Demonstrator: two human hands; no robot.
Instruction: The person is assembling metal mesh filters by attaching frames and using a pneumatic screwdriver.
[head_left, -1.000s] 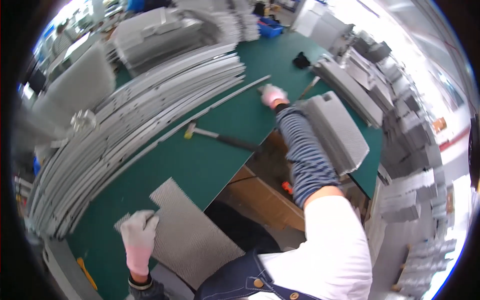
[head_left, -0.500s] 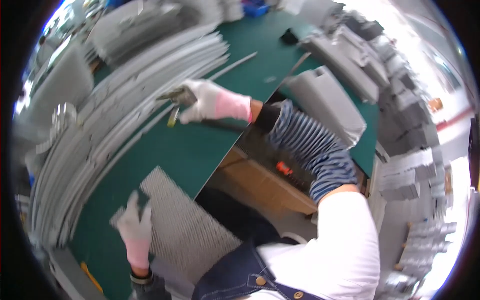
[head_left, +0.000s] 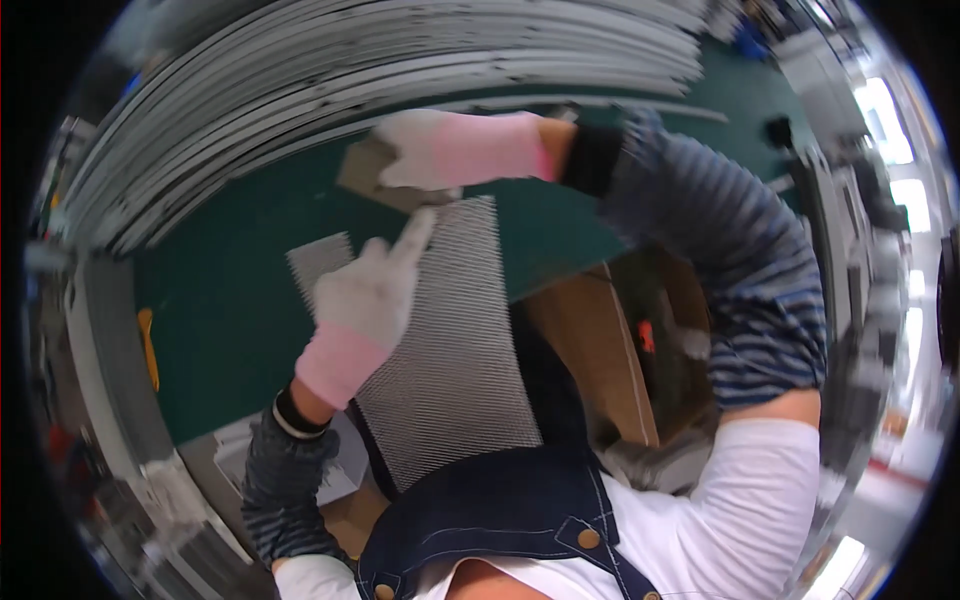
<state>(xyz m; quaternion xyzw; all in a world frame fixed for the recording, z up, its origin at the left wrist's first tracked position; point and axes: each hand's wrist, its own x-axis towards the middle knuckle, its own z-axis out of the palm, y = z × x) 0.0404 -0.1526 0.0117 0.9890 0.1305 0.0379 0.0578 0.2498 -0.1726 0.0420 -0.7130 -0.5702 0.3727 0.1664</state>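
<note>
A grey, fine-ribbed panel [head_left: 455, 370] with a notch in its far end rests partly on the green table, its near end against my front. My left hand [head_left: 370, 290], in a white and pink glove, lies across the panel's far part with the index finger stretched out toward its far edge. Just beyond, my right hand [head_left: 415, 150], gloved alike, grips a flat grey-brown pad [head_left: 367, 175] over the table. Its exact kind cannot be made out. The right fingers are partly hidden, and some of the panel is under my left hand.
Long pale metal strips [head_left: 400, 60] lie stacked along the far side of the green table [head_left: 240, 290]. A yellow-handled tool [head_left: 149, 345] lies at the left edge. Below the table at the right stands a cardboard box [head_left: 590, 350], with an orange object [head_left: 646, 337] near it.
My view has swung leftward. My right hand has brought the pad close to the panel's far edge, and my left hand has moved from the panel's side onto its far part.
</note>
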